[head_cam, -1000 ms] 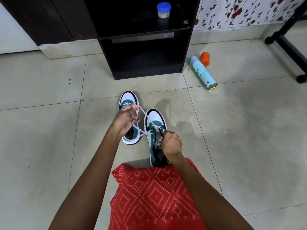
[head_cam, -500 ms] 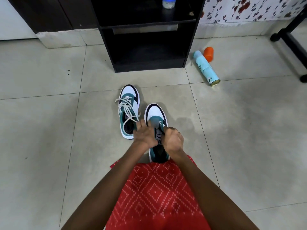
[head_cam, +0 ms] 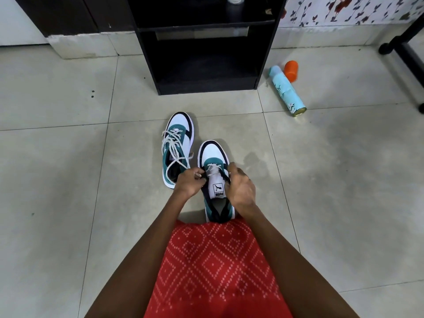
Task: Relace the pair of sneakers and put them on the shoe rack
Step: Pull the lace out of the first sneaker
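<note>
A red cloth (head_cam: 215,267) covers the lap at 6 o'clock; just past it the near sneaker (head_cam: 212,152) sits on the floor (head_cam: 68,180), heel at 6 o'clock and toe at 12, so its long side runs straight away; the left hand (head_cam: 189,183) pinches the white lace (head_cam: 212,168) with curled fingers (head_cam: 200,177); the right hand (head_cam: 242,188) curls round the sneaker's side; the lace looks soft and floppy, best held near its tip; the sneaker looks light and bendy, best lifted by the heel; the far sneaker (head_cam: 180,121), just beside at 11 o'clock, points the same way; the shoe rack (head_cam: 206,86) stands at 12 o'clock.
</note>
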